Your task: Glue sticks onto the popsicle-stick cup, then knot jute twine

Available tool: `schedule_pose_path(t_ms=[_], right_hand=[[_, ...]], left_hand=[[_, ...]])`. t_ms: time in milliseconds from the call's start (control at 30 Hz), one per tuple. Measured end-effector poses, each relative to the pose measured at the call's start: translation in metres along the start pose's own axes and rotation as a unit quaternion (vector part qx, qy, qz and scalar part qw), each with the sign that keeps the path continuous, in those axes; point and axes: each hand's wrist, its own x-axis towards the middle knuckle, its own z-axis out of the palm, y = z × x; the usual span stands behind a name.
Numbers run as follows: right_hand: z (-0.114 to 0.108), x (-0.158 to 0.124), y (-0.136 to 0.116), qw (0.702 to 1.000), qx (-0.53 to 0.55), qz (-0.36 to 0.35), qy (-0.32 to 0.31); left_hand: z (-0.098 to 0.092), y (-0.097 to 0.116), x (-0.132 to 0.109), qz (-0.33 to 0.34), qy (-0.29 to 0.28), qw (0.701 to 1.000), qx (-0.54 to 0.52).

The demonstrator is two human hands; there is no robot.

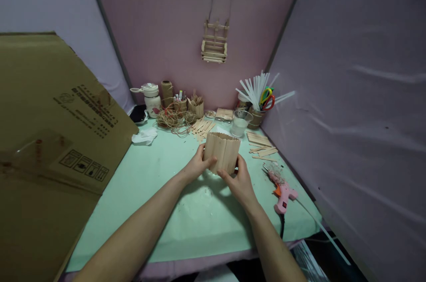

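Between my two hands is a round holder made of wooden craft sticks [222, 152], its scalloped rim facing up and its body slightly tilted. My left hand [200, 164] wraps its left side, with the thumb across the front. My right hand [237, 180] grips the lower right, thumb on the front near the bottom edge. The fingers behind the holder are partly hidden. To the right of my right hand lies a pink hot glue gun [282, 195] with a white glue stick [322, 228] extending from its back.
Loose craft sticks [201, 128] lie behind the holder, and more sticks [261, 144] at right. A clear cup [240, 123], tangled twine [175, 120], a white bottle [152, 100] and a pot of glue sticks and scissors [257, 117] line the back. A large cardboard box [60, 148] stands left.
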Motion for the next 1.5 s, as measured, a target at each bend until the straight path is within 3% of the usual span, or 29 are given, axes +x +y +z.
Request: schedule_pose_path(t_ms=[267,400,567,833,1033,1233,1400,1500], right_hand=[[-0.004,0.007,0.011,0.991,0.117,0.038,-0.054],[-0.003,0.004,0.020,0.987,0.137,0.009,-0.080],[-0.001,-0.002,0.020,0.993,0.093,-0.015,-0.071],[-0.003,-0.005,0.017,0.998,0.022,-0.025,-0.050],[-0.018,-0.011,0.016,0.994,0.030,-0.047,-0.091],[-0.042,-0.019,0.016,0.993,-0.065,-0.041,-0.094],[-0.057,-0.001,-0.022,0.967,-0.175,-0.177,-0.055],[-0.051,0.017,-0.045,0.948,-0.235,-0.199,-0.078]], left_hand=[[-0.007,0.007,-0.001,-0.033,-0.029,0.999,0.001],[-0.007,0.008,-0.001,-0.042,-0.003,0.999,0.010],[0.001,-0.003,0.000,-0.044,0.056,0.997,-0.027],[0.007,-0.007,-0.003,-0.043,0.061,0.997,-0.018],[0.008,-0.005,-0.008,0.028,0.004,0.995,0.093],[0.009,-0.004,-0.012,0.072,-0.096,0.985,0.127],[-0.001,-0.001,-0.010,0.070,-0.111,0.979,0.159],[-0.006,0.001,-0.010,0.074,-0.113,0.975,0.174]])
